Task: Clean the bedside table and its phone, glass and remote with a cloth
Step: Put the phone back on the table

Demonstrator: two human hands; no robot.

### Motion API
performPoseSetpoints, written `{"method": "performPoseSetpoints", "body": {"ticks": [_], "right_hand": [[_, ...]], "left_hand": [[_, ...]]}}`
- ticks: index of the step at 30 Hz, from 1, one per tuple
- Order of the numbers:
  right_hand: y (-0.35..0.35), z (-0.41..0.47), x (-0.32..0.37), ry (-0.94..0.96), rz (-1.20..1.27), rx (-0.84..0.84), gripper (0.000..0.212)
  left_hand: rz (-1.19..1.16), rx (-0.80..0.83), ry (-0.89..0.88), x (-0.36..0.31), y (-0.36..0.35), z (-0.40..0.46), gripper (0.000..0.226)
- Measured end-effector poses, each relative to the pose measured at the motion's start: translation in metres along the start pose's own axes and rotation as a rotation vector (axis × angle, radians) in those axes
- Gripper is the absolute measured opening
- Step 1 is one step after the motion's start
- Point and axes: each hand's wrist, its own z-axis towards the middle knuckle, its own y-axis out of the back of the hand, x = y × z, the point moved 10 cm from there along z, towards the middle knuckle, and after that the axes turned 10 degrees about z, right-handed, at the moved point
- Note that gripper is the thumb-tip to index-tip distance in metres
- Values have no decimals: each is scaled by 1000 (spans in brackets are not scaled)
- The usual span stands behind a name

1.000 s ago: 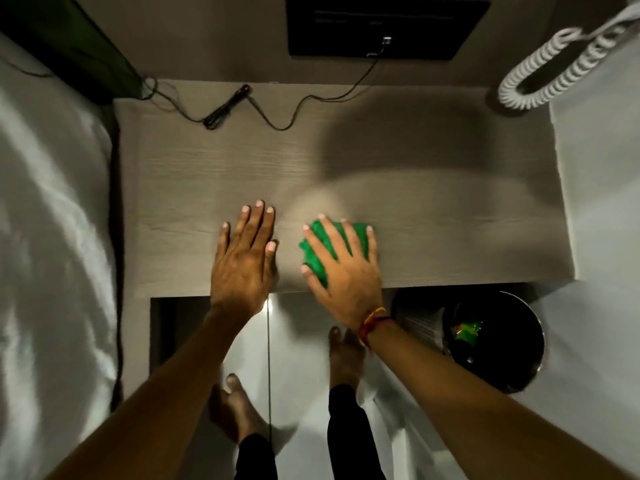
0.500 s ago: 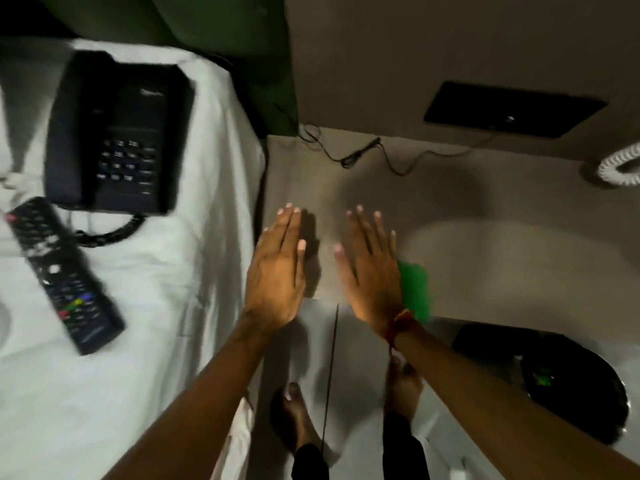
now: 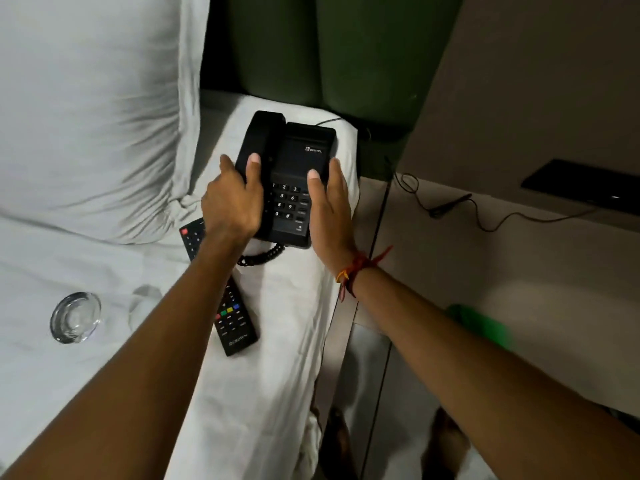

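So the black desk phone [image 3: 289,181] is sitting on the bed [image 3: 277,341], on the white sheet near the edge, right below the green headboard [image 3: 322,46]. Both hands are on it. The left hand [image 3: 232,199] is wrapped around the handset side, thumb lying on top of the handset and the other fingers [image 3: 227,166] curled around the outer edge, so that's a proper grip. The right hand [image 3: 330,209] is pressed flat against the opposite side of the phone, fingers mostly straight, thumb up on top near the keypad. Basically the phone is clamped between the two hands. Can't tell if it's lifted off the sheet at all.

The remote [image 3: 227,299] lies on the sheet just beside the phone, partly hidden under the left forearm, with the coiled phone cord [image 3: 263,256] curling next to it. The glass [image 3: 75,317] stands upright further left on the bed, well apart from the phone.

The green cloth [image 3: 481,327] is lying on the table [image 3: 519,271] to the right, blurry, near the front edge, nobody touching it. A thin black cable [image 3: 485,216] runs across the back of the table. There's a red thread band [image 3: 353,268] on the right wrist.
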Motion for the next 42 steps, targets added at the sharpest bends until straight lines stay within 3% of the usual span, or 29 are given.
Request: {"method": "performPoseSetpoints", "body": {"ticks": [6,15,22,26,33,42], "right_hand": [[20,3,6,21,82,-73,66],[165,-12,0,-2,305,-141,54],[250,-67,-88,-248,227,-293,53],[270,-73,-135,-351,217,-345,56],[288,-12,-143,-298,137,-280,70],[299,7,-148,-286,-200,-109,80]], "left_hand": [[-94,-4,-71,-23,-12,-15,59],[-17,77,-325,-136,-69,-92,68],[53,443,-313,-141,-175,-159,68],[28,548,-255,-128,-219,-173,62],[24,497,-259,-155,-265,-140,74],[62,430,-250,-157,-283,-131,80]]}}
